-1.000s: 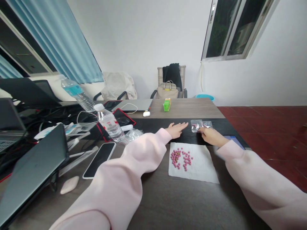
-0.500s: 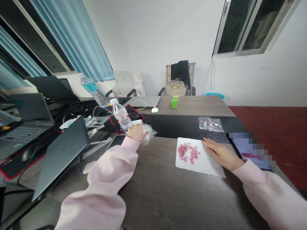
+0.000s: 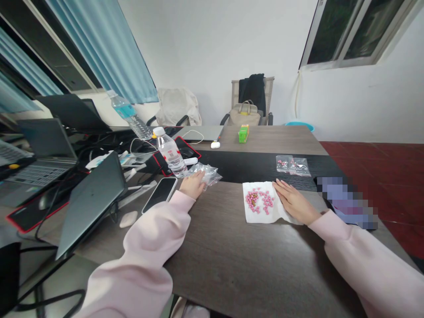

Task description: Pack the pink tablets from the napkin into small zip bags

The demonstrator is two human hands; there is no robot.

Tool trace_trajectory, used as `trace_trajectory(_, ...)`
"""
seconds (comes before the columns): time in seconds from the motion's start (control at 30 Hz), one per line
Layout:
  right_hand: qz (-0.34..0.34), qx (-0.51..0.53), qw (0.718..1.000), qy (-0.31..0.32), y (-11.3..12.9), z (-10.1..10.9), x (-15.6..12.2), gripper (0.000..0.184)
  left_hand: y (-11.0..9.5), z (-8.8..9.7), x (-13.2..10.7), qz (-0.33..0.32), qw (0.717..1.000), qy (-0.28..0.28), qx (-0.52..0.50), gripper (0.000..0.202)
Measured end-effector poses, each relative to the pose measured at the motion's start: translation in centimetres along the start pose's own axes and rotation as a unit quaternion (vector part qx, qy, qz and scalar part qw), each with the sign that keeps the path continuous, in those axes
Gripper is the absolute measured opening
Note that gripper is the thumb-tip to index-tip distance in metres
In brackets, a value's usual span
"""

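My left hand (image 3: 193, 184) is at the near edge of a crinkled clear plastic bag (image 3: 211, 173), its fingers closed on the film; the fingertips are partly hidden. Just behind it leans a clear water bottle (image 3: 170, 153) with a white cap. On the right, my right hand (image 3: 294, 201) lies flat, fingers stretched out, over the right part of a white paper sheet (image 3: 270, 189). Many small round pink pieces (image 3: 267, 202) rest on the paper left of that hand, a few brownish ones among them. The paper's lower right edge is slightly raised.
Two small clear bags (image 3: 293, 165) lie beyond the paper. A blurred-out screen device (image 3: 346, 201) is right of my right hand. A phone (image 3: 160, 194), a tilted laptop (image 3: 94, 198) and cables crowd the left. A green box (image 3: 243, 134) stands farther back.
My left hand has drawn back from beside the bottle and slightly right, the plastic bag shifting a little right. The paper under my right hand has buckled at its lower right. The view has tipped slightly down.
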State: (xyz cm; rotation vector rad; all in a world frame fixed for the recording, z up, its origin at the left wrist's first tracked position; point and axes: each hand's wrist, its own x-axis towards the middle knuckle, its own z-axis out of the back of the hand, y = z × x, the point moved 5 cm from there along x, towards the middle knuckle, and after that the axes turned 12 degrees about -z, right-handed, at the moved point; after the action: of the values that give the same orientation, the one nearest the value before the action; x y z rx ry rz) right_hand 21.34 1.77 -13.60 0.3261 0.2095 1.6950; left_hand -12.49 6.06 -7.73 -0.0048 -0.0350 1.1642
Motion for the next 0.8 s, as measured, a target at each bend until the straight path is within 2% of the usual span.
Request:
trace_trajectory(0.1,-0.015,-0.012,1.0,-0.007,0.0,0.8,-0.1,0.047,-0.4,0.2,0.0,-0.008,0.999,-0.038,-0.009,0.046)
trace_trajectory(0.2,-0.006,-0.027,0.997,-0.065,1.2,3.0,-1.1,0.045,-0.7,0.5,0.0,-0.018,0.997,-0.077,-0.02,0.044)
trace_trajectory(0.27,0.05,-0.025,0.993,-0.102,3.5,4.4,-2.6,0.043,-0.9,0.6,0.1,-0.015,0.995,-0.092,-0.023,0.041)
trace_trajectory(0.33,0.136,-0.012,0.985,-0.101,6.5,5.0,-4.5,0.037,-1.0,0.7,0.1,-0.001,0.994,-0.105,-0.03,0.036)
trace_trajectory(0.4,0.207,-0.006,0.976,-0.069,9.3,4.6,-6.4,0.033,-1.2,0.8,0.1,0.016,0.992,-0.121,-0.036,0.029)
trace_trajectory(0.5,0.237,0.005,0.97,-0.047,11.6,3.3,-8.2,0.03,-1.7,0.8,-0.2,0.021,0.989,-0.146,-0.03,0.02)
trace_trajectory(0.63,0.227,0.014,0.972,-0.051,11.9,2.2,-8.4,0.032,-2.7,0.8,-0.6,0.004,0.981,-0.195,-0.011,0.02)
trace_trajectory(0.8,0.216,0.03,0.975,-0.041,11.7,2.1,-8.1,0.031,-3.8,0.9,-0.8,-0.018,0.967,-0.253,-0.02,0.019)
